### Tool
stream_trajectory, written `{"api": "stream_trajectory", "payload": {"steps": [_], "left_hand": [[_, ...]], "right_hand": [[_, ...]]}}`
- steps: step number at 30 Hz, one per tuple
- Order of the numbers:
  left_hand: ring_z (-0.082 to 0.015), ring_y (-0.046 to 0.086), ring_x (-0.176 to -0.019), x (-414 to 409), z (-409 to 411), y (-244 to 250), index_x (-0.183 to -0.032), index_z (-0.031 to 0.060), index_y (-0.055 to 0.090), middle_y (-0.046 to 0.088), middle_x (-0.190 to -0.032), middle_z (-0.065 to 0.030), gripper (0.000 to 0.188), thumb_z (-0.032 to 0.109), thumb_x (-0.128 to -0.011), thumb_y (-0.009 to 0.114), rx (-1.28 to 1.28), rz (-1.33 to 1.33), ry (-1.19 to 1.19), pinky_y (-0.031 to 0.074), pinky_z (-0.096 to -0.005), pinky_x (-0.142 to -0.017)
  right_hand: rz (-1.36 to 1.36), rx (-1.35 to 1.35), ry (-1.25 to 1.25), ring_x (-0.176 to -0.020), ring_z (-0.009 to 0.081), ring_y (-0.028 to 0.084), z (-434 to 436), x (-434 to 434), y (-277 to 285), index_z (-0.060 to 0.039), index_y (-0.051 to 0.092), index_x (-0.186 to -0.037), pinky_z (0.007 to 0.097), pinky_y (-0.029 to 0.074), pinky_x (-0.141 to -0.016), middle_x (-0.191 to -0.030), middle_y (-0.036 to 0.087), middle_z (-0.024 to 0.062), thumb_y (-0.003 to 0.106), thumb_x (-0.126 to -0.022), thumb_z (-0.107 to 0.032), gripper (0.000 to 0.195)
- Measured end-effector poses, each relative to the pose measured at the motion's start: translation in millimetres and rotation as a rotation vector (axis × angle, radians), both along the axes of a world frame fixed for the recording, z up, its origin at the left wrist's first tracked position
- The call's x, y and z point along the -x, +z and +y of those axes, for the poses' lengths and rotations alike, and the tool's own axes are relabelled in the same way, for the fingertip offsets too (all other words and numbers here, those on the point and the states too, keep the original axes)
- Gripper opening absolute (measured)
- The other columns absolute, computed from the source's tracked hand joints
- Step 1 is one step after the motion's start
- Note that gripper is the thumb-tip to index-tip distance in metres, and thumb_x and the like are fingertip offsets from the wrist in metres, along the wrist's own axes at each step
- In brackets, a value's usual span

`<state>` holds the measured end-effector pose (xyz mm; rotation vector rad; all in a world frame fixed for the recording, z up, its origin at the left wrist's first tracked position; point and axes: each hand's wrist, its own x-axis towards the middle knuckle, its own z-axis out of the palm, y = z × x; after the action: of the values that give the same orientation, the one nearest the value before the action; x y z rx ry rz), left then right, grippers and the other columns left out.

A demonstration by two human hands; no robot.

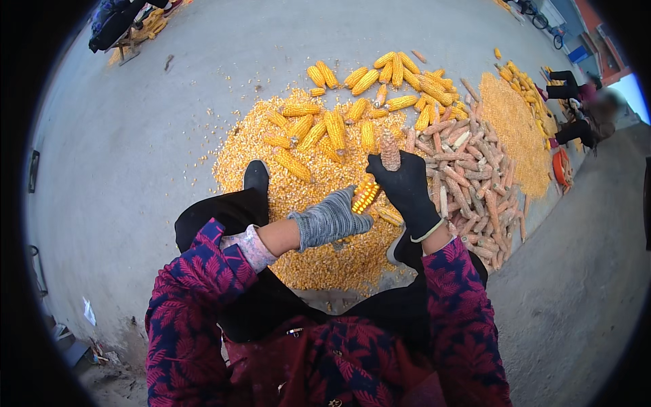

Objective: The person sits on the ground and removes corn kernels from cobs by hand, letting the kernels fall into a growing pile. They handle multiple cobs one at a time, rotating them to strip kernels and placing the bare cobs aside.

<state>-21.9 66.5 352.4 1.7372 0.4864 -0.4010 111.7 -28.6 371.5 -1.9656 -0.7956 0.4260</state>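
Observation:
My left hand (pixel 333 216), in a grey knit glove, is closed around a partly shelled ear of yellow corn (pixel 365 198). Some rows of kernels show on it beside bare cob. My right hand (pixel 404 183) wears a black glove and grips a bare reddish corncob (pixel 390 150), which points away from me. The two hands meet over a heap of loose corn kernels (pixel 320 264) between my feet. Several unshelled ears (pixel 335 132) lie on the far part of this heap. Just below the hands another ear (pixel 389 215) rests on the kernels, partly hidden.
Stripped cobs (pixel 473 173) are piled at my right. More whole ears (pixel 432 89) lie beyond the heap. A second spread of kernels (pixel 508 137) is farther right, near seated people (pixel 585 112) and an orange basin (pixel 561 168). Another seated person (pixel 114 25) is at the far left.

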Motion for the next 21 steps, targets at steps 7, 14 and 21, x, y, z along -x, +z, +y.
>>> {"api": "stream_trajectory", "payload": {"steps": [7, 14, 21], "left_hand": [[-0.0387, 0.060, -0.086, -15, 8, 9, -0.118, -0.0031, 0.044, 0.060, -0.086, -0.0268, 0.058, 0.027, -0.072, 0.065, -0.693, -0.086, -0.185, 0.048, -0.0431, -0.075], [-0.0168, 0.059, -0.078, -13, 22, -7, -0.113, -0.0059, 0.049, 0.061, -0.085, -0.0104, 0.056, 0.029, -0.075, 0.071, -0.105, -0.124, -0.026, 0.048, -0.0294, -0.068], [-0.0245, 0.062, -0.080, -2, 22, 12, -0.114, -0.0068, 0.048, 0.062, -0.091, -0.0148, 0.055, 0.030, -0.077, 0.066, 0.331, -0.020, -0.244, 0.050, -0.0367, -0.071]], "right_hand": [[0.130, 0.108, -0.077, -0.070, 0.0225, 0.064, 7, -25, -25, -0.0010, 0.068, -0.076, 0.0349, 0.047, -0.066, -0.070, 0.066, 0.0103, 0.062, -0.078, -0.026, 0.026], [0.414, -0.320, 0.178, -0.098, 0.0163, 0.057, -19, -21, 12, -0.0034, 0.065, -0.101, 0.0288, 0.042, -0.087, -0.101, 0.063, 0.0090, 0.046, -0.090, -0.019, 0.027], [0.316, -0.155, 0.132, -0.069, 0.0142, 0.058, -15, -19, -13, -0.0030, 0.068, -0.087, 0.0302, 0.043, -0.075, -0.068, 0.062, 0.0068, 0.054, -0.088, -0.018, 0.021]]}}
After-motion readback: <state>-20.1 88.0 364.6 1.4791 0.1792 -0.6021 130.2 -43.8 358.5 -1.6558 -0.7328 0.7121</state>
